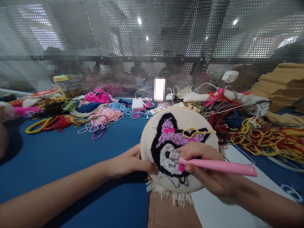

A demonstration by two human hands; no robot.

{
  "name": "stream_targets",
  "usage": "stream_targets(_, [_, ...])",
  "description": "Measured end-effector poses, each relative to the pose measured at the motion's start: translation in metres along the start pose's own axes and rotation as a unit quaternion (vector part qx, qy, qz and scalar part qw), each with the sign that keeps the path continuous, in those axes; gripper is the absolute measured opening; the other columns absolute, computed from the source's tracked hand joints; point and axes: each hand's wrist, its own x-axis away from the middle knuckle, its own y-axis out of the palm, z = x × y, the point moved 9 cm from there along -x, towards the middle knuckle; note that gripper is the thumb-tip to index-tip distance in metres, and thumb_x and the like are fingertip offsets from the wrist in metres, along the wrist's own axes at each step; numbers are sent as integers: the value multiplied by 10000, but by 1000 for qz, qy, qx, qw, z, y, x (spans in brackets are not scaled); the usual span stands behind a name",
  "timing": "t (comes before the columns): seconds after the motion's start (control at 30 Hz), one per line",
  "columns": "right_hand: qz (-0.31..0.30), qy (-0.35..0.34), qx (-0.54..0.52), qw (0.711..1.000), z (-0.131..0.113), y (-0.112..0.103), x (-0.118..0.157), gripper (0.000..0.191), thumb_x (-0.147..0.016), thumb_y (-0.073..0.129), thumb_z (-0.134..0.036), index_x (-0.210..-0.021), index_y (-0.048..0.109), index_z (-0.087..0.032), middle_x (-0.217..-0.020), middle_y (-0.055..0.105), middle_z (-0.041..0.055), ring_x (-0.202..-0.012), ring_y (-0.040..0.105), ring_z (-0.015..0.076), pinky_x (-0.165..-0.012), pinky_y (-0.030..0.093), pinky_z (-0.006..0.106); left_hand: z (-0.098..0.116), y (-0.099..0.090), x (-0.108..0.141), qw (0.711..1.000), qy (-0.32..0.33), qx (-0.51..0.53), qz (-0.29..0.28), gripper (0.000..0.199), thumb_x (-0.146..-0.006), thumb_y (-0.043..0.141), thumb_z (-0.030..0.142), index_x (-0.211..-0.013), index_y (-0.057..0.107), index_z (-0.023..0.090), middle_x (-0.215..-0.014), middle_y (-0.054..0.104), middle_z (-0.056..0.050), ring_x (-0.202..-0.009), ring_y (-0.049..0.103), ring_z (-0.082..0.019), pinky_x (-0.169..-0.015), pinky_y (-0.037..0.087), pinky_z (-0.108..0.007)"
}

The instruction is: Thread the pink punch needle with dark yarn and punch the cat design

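Observation:
My left hand (133, 163) grips the lower left rim of a round embroidery hoop (147, 133), thumb on the front, other fingers mostly hidden behind. The cream cloth carries a looped-yarn figure in black, purple, white and pink. Between the thumb and fingers of my right hand (204, 164) is a pink punch needle (223, 167). Its metal tip points left at the white face, close beside the black eye. A yellow yarn strand (197, 132) lies across the upper right of the figure. White fringe hangs below the hoop.
Yarn heaps (104, 115) line the back of the blue table (106, 142). More tangled yarn (256, 133) lies right, near stacked brown paper (280, 85). White and brown sheets lie beneath the hoop. Part of another person's arm (3, 136) shows at the left edge.

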Motion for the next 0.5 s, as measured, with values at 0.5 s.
stream_targets(0.5, [-2,42,-9,999,7,1,0,46,-863,493,-220,-908,501,-219,-807,604,17,-736,581,144,-639,452,279,-1,-2,0,1000,-2,4,7,329,-633,693,132,-961,676,156,-814,665,-29,-720,576,-140,-694,488,-271])
